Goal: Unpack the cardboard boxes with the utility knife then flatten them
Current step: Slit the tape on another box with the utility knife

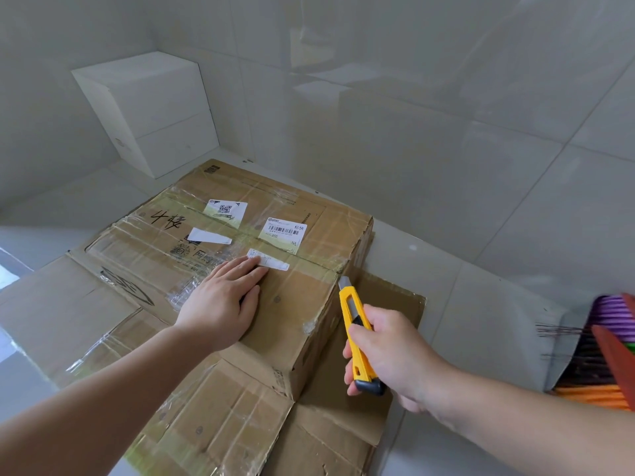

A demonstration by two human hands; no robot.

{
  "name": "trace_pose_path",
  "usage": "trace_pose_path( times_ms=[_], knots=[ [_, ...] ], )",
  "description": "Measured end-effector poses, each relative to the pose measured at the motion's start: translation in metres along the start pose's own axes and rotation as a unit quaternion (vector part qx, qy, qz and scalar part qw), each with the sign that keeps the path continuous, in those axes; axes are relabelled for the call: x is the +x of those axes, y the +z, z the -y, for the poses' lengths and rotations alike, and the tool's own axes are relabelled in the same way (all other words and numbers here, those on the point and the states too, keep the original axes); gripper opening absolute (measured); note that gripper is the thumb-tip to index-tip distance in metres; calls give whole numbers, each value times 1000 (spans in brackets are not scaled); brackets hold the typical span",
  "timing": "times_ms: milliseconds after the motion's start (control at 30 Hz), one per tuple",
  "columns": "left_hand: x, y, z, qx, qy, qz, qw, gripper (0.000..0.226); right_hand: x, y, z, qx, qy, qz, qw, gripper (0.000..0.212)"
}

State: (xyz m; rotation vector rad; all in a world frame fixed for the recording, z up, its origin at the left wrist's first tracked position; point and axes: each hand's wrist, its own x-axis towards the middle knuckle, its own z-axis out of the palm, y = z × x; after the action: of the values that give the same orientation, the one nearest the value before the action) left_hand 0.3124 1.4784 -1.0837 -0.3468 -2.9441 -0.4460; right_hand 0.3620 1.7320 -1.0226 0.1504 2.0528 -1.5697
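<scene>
Beside cardboard box (275, 304), utility knife (357, 334) pointing away

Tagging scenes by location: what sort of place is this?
Probably a bare corner of an indoor room, perhaps a storage spot: glossy tiled floor, pale wall, a white box in the corner, a taped cardboard box on flattened cardboard.

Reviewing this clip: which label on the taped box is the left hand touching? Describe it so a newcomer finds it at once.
Start at the big taped cardboard box on the floor. The left hand lies flat on its top, fingertips on a small white label. Unlike the QR label and the barcode label farther back, it is a narrow strip.
</scene>
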Motion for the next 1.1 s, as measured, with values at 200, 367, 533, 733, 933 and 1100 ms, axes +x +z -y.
trace_pose_path(
  times_ms=[200, 367, 533, 733, 933, 1100],
  knots=[
    [4, 1, 0, -5, -3, 2, 1000, 66, -10, 8, -4, -21, 11, 21, 999, 14],
    [6, 0, 1, -22, -11, 1, 1000, 67, -35, 18, -20, -10, 54, 72, 996, 16],
    [10, -4, 1, -45, -19, -1, 999, 57, -48, 6, -36, -30, 58, 26, 998, 10],
    [21, -11, 15, -20, -71, -14, 997, 42, -11, -1, -27, -43, -13, -62, 997, 9],
    [29, -25, 62, 32, -162, 6, 986, 48, 42, 13, -7, -146, -62, -120, 980, 31],
    [30, -56, 118, 23, -311, -27, 950, 55, 63, 29, 15, -128, -60, -137, 980, 29]
  ],
)
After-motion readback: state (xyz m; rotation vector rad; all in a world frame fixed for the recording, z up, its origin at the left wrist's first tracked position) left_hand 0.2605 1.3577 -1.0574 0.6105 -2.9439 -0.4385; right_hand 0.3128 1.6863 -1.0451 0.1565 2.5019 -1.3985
